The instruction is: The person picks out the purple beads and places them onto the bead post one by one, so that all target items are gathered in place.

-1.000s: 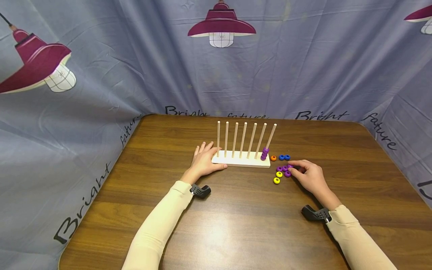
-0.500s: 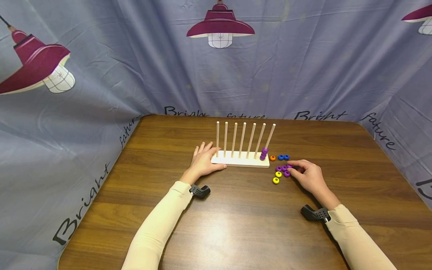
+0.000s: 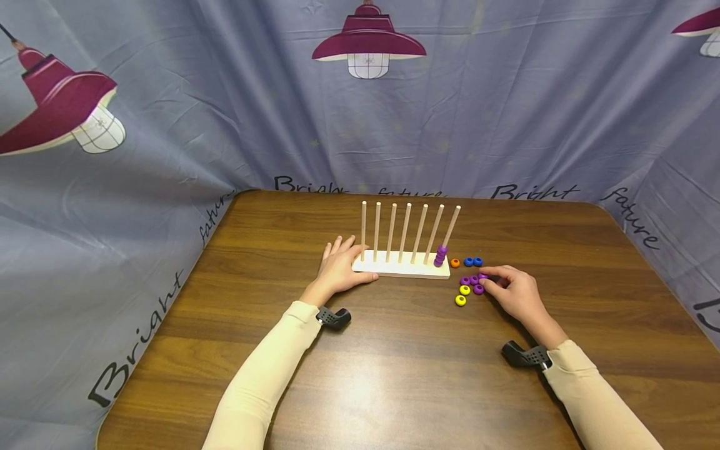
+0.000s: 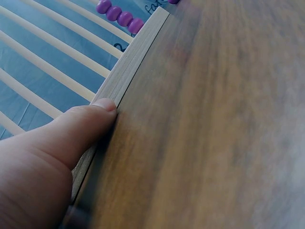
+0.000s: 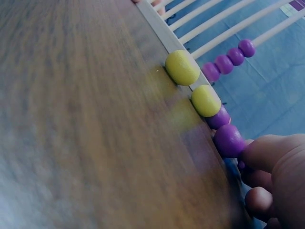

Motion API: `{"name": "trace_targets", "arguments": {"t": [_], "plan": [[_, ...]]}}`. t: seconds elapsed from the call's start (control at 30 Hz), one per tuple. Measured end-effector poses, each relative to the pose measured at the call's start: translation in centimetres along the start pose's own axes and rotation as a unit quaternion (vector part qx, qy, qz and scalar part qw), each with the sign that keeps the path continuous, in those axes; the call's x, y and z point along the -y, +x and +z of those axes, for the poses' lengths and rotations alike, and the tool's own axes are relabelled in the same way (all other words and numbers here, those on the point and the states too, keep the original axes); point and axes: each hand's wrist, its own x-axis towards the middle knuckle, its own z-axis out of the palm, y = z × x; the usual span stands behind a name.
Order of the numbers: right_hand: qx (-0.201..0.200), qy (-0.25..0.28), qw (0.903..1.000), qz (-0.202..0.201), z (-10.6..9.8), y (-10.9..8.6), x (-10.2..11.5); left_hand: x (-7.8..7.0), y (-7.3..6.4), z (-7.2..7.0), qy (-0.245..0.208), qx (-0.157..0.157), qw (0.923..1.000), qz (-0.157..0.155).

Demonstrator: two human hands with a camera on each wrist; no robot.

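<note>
In the head view, a pale wooden rack with several upright pegs stands mid-table. Several purple beads are stacked on its rightmost peg. My left hand grips the rack's left end, thumb along the front edge and the other fingers spread behind. Right of the rack, my right hand pinches a purple bead between thumb and forefinger, low at the table; the fingers partly hide it. Beside those fingertips lie more purple beads, and two yellow beads sit just nearer to me.
An orange bead lies close to the rack's right end, with two blue beads to its right. The brown wooden table reaches back to a blue-grey curtain printed with lamps and lettering.
</note>
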Motion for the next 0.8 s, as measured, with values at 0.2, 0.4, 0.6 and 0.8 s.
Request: {"name": "trace_targets", "arguments": {"t": [0.2, 0.4, 0.6, 0.8], "plan": [[0.001, -0.001, 1.0, 0.0, -0.12, -0.04, 0.1, -0.08, -0.01, -0.05, 0.003, 0.004, 1.0, -0.002], [0.004, 0.004, 1.0, 0.005, -0.02, 0.02, 0.05, -0.07, 0.03, -0.08, 0.002, 0.0, 1.0, -0.002], [0.006, 0.005, 0.9999, 0.009, -0.04, 0.06, 0.02, -0.07, 0.08, -0.1, 0.002, 0.001, 1.0, -0.003], [0.011, 0.002, 0.9998, 0.014, -0.03, 0.0, -0.01, -0.06, 0.07, -0.08, 0.003, 0.0, 1.0, -0.002]]}}
